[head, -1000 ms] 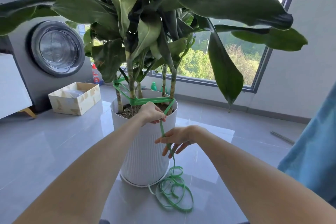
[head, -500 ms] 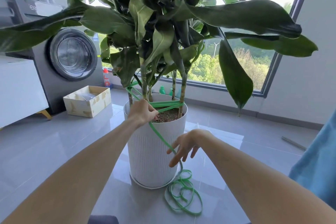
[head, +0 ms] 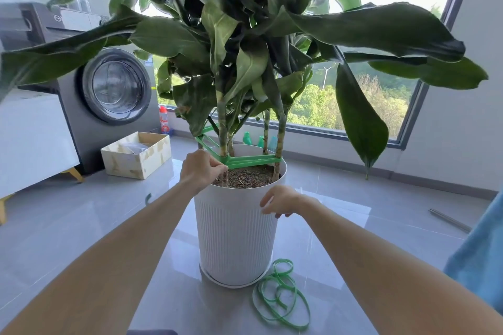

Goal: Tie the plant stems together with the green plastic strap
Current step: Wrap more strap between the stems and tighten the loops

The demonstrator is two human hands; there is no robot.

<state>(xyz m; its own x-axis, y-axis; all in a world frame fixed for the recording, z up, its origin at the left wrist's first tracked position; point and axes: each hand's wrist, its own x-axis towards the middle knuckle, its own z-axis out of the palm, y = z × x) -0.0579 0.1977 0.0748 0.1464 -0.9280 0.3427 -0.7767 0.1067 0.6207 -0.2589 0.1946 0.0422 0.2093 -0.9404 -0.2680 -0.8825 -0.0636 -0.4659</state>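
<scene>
Change: strap [head: 253, 162] tail no longer runs through right hand [head: 280, 202], which has risen to the pot [head: 236, 239] rim.
Left hand [head: 202, 170]: grip pinches strap at front stem [head: 223, 141].
Right hand: grip loose, empty.
Strap: banded around stems [head: 280, 139] above soil [head: 245, 177]; spare coil [head: 281, 299] on floor [head: 81, 226].
Technique: hold the pinch taut, I judge, while retrieving the tail to knot.
Writing: red bottle [head: 163, 122] label, washer [head: 109, 84] badge unreadable.

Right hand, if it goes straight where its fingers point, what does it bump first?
Probably the white ribbed plastic plant pot: the right hand hangs by its upper wall, fingers aimed leftward at it. Depth is unclear; they may already touch.
</scene>
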